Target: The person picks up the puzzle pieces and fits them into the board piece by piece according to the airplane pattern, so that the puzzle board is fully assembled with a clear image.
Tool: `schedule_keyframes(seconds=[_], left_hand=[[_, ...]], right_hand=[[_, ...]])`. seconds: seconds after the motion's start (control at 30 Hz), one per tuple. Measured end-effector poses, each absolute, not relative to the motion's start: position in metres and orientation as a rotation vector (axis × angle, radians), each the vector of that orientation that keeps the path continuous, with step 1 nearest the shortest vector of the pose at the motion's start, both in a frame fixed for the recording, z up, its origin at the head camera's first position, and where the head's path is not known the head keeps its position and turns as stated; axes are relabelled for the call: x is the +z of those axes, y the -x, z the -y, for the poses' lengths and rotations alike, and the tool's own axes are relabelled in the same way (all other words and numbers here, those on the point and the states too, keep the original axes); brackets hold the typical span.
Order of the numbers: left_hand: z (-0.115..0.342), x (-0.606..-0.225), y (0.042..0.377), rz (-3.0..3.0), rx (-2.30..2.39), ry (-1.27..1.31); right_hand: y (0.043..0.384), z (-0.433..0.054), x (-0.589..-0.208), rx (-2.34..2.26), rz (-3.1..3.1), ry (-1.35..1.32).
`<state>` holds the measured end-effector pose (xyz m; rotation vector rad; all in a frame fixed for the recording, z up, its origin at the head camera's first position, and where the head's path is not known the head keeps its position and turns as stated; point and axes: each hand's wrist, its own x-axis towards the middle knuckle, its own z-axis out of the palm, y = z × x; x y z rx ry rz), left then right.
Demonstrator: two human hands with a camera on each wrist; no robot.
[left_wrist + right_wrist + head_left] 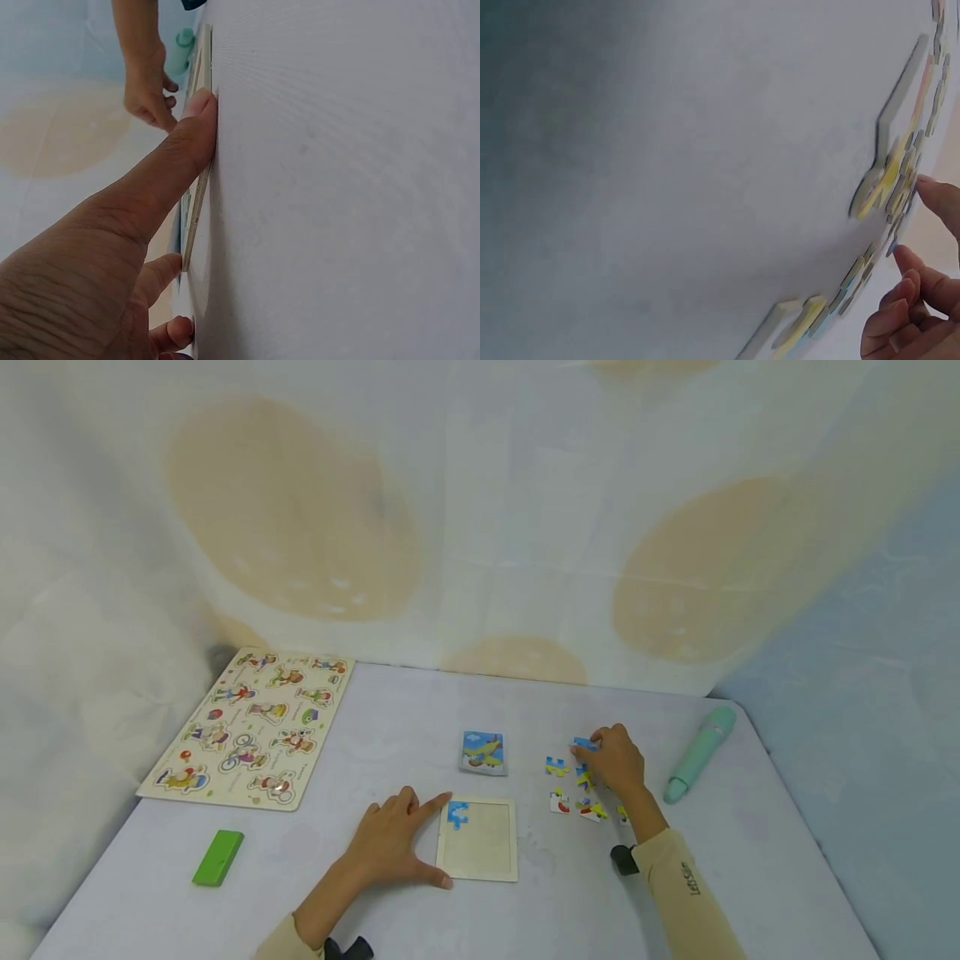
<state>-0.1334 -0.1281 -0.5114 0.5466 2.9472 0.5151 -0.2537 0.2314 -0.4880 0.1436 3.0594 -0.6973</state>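
Note:
My left hand [392, 837] rests beside the square wooden puzzle tray [480, 874], index finger at its upper left corner and thumb [176, 161] at the lower left, both spread fairly straight. One blue puzzle piece [455, 812] lies in the tray's upper left corner. To the right, my right hand [618, 762] pinches another blue puzzle piece [584, 744] between thumb and index finger, close over the table. Below that hand lie several loose pieces, among them a blue and yellow one [557, 767] and a white and red one [559, 802].
Behind the tray lies a small airplane picture [483, 752]. A large board of printed figures [251, 727] fills the back left, with a green block [218, 857] in front of it. A mint green cylinder [701, 753] lies right of my right hand. Curtains hang behind the table.

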Motion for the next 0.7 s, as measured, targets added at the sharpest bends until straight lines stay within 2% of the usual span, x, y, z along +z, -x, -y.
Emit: schedule_keyframes(seconds=[0.7], left_hand=[[0.128, -0.508, 0.134, -2.947, 0.504, -0.554]], right_hand=[[0.214, -0.198, -0.478, -0.785, -3.165, 0.117]])
